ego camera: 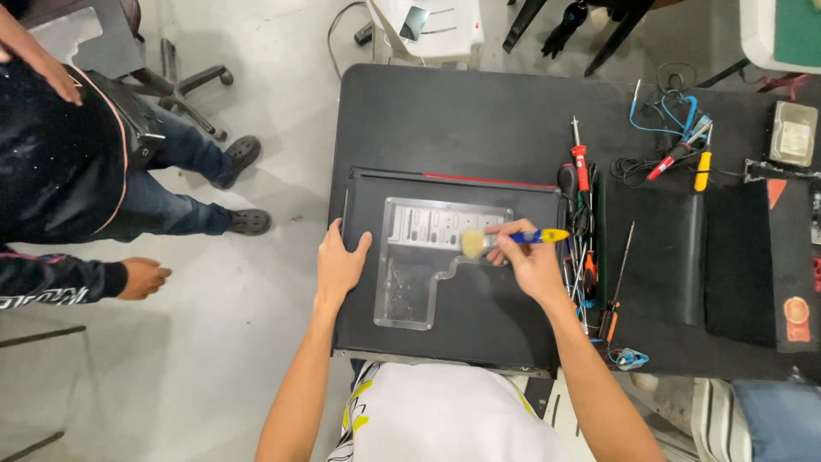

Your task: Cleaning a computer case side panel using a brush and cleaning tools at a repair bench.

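While the left hand [340, 267] lies flat with fingers spread on the edge of the black computer case [479, 299], the right hand [530, 261] has its fingers clamped on a blue-yellow brush [505, 240], whose bristles touch the clear side window [419, 257] just beyond the fingertips.

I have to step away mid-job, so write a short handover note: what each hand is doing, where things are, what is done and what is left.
Left hand: flat on the left edge of the black computer case panel, steadying it.
Right hand: gripping a paintbrush with blue and yellow handle, bristles on the clear L-shaped window of the panel.
The panel lies flat on the black table; screwdrivers lie to its right.
Done: brush sits at the window's upper right.
Left: how much is dusted cannot be told.
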